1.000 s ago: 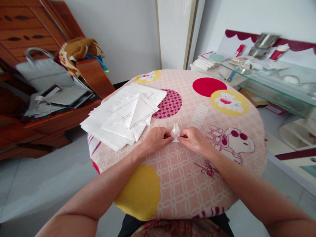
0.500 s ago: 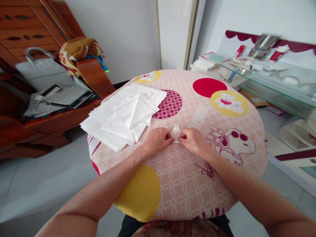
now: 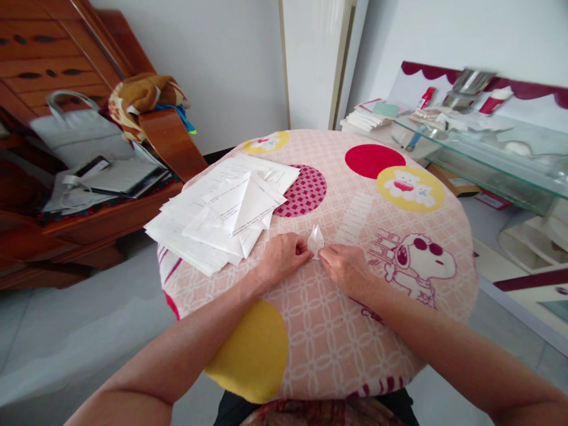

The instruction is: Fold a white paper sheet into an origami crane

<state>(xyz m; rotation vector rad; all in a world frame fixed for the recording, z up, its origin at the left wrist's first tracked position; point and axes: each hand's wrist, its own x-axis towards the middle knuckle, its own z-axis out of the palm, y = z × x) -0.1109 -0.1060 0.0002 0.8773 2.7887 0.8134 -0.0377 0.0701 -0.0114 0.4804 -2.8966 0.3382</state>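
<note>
Between my hands, above the tablecloth, is a small piece of folded white paper [image 3: 315,238] with two pointed tips facing away from me. My left hand [image 3: 286,253] pinches its left side, fingers curled and thumb against the lower edge. On the other side my right hand [image 3: 344,263] grips the lower right edge between thumb and forefinger. The fingertips hide part of the bottom of the paper. Just beyond my left hand lies a loose stack of printed sheets [image 3: 195,222], topped by a larger folded paper [image 3: 244,201].
A round table with a patterned cloth [image 3: 310,331] is in front of me. A wooden bench [image 3: 164,136] to the left carries a grey bag [image 3: 71,127] and a brown patterned cloth [image 3: 137,97]. Glass shelves [image 3: 497,160] with small items stand on the right.
My right hand has turned slightly and slid lower along the folded paper, uncovering more of its right side. My left hand stays nearly in place. The view has tilted slightly.
</note>
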